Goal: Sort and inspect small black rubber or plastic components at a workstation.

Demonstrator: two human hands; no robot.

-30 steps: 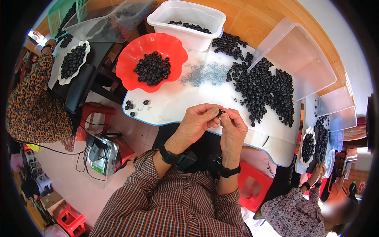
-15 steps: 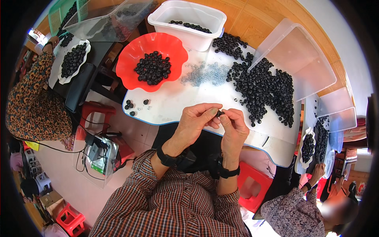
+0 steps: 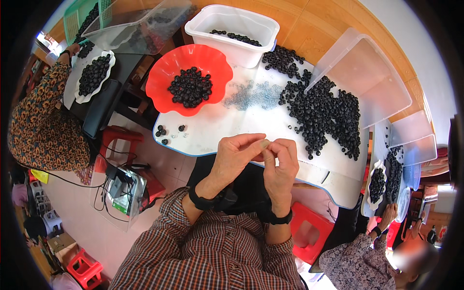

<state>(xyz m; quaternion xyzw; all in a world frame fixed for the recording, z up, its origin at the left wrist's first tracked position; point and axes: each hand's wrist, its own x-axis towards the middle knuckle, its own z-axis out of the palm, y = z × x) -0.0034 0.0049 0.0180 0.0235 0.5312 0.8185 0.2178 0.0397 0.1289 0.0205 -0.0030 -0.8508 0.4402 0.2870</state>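
Nearest: plaid-sleeved forearms, each with a dark wristband, rising from the lower edge. Left hand and right hand meet fingertip to fingertip just above the near edge of the white table; both are curled nearly closed, thumbs and forefingers pinched together on something too small to make out, probably one of the small black rings, though the fingers hide it. Item in hand, judged: light, hard and smooth, likely to slip or roll if the pinch loosens; best taken by its outer edge between thumb and forefinger pads. Next out, on the table to the left: a few loose black rings near the rim, well apart from the hands. Centre: a faint scatter of tiny clear or bluish bits. Right: a broad heap of black rings, lying flat on the tabletop, with a clear plastic lid tilted beside it. Farther: a red scalloped bowl holding a mound of rings, then a white rectangular tub with a thin layer of them. Periphery: a person in a patterned sleeve at far left beside a white dish of rings; another person at lower right; red stools on the floor.
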